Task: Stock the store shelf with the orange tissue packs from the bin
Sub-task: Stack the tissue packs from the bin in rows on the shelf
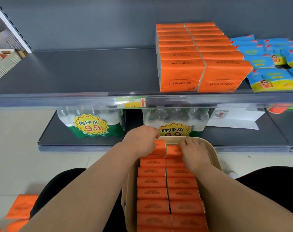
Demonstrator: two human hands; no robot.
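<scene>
A beige bin (211,150) sits between my knees, filled with two rows of orange tissue packs (151,182). My left hand (141,141) is curled around the raised front pack of the left row (160,147). Fingers bent, my right hand (195,153) rests on the front packs of the right row (173,150); whether it grips one I cannot tell. On the grey shelf (75,72) above, two rows of stocked orange packs (201,56) stand at the right of middle.
Blue and yellow packets (274,64) lie on the shelf right of the orange rows. Bottled water multipacks (92,123) with price stickers stand on the lower shelf behind the bin. More orange packs (20,208) lie on the floor at my left.
</scene>
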